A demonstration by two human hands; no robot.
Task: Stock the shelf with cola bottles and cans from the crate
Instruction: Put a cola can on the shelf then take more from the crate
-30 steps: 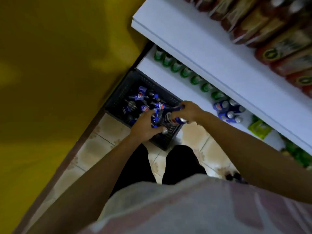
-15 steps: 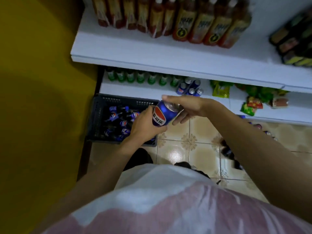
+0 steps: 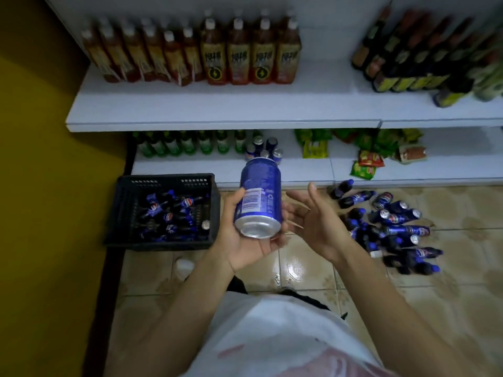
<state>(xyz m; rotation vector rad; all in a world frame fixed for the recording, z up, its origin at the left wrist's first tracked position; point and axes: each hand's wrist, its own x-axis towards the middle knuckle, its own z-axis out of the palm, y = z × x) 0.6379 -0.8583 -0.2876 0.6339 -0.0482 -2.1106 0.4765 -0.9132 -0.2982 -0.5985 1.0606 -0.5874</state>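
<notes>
Carry step: left hand (image 3: 246, 247) grip clamped on blue aluminium cola can (image 3: 258, 202), frame centre, right hand (image 3: 313, 224) apart, empty; next, probably stand it by blue cans (image 3: 268, 149) on lower white shelf (image 3: 190, 170).

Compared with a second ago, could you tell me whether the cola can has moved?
Yes. The cola can has moved rightward, from over the black crate to beyond its right edge, gripped by the left hand.
</notes>
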